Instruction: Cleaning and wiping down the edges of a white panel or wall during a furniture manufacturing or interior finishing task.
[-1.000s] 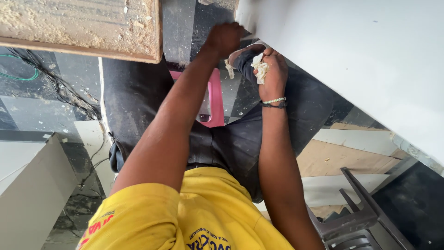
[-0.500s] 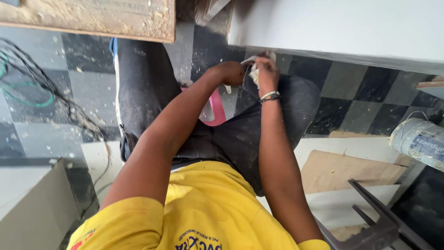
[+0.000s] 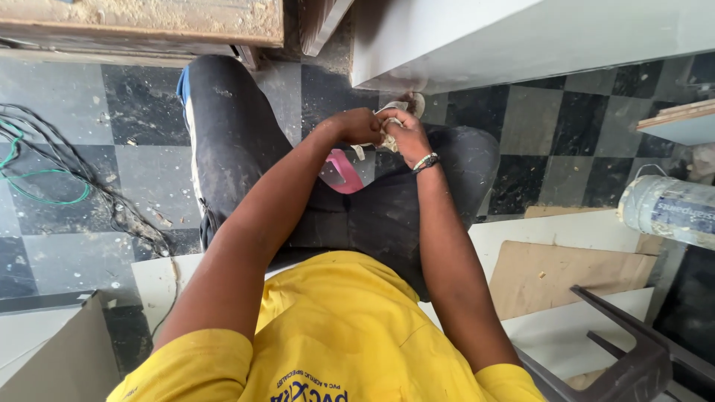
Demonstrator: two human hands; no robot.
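Observation:
I sit low in dark dusty trousers and a yellow shirt, both arms stretched forward between my knees. My left hand (image 3: 358,126) and my right hand (image 3: 405,134) meet over a crumpled whitish rag (image 3: 389,123), each with fingers closed on it. A metal bracelet (image 3: 425,161) sits on my right wrist. Just beyond the hands hangs the lower edge of a white board (image 3: 462,45). A pink object (image 3: 340,172) lies between my legs, partly covered by my left forearm.
The floor is grey and black checkered tile (image 3: 119,119), dusty. Tangled black and green cables (image 3: 45,171) lie at left. A sawdust-covered wooden board (image 3: 149,18) is at top left. At right are a taped cylinder (image 3: 666,212), cardboard (image 3: 566,275) and a dark metal frame (image 3: 633,350).
My head has tilted, so the view slid and the white board now sits higher. Both hands came down from the board's edge and stay together on the rag.

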